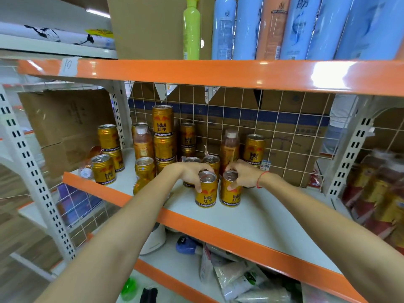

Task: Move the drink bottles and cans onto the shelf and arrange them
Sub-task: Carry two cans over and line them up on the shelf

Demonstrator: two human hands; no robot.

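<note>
Two gold cans stand upright side by side near the front edge of the middle shelf (251, 217), almost touching. The left hand (192, 171) reaches over the top of the left front can (206, 189), its fingers curled down around the rim and upper wall so that it grips the can. The right hand (242, 173) grips the right front can (230, 188) in the same manner, thumb on the near wall, fingers over the lid; a red cord (260, 179) circles its wrist. Directly behind the hands, two further cans (212, 161) stand upright, partly hidden. To the left rises a stacked column of cans (163, 136), with a white-capped bottle (142, 142) just beside it and a single can (145, 168) in front. Further left, at the shelf's end, stand a two-can stack (109, 145) and a lone can (103, 169); a bottle beside them lies on its side, blurred. To the right, a second bottle (230, 147) and another can (254, 149) stand against the wire grid back panel (284, 127), behind which cardboard boxes (295, 106) show. The upper shelf (196, 71) carries tall blue and orange cylinders (273, 27), a green bottle (191, 29) and a carton (148, 27). The lower shelf (175, 265) holds assorted packets (236, 278).
</note>
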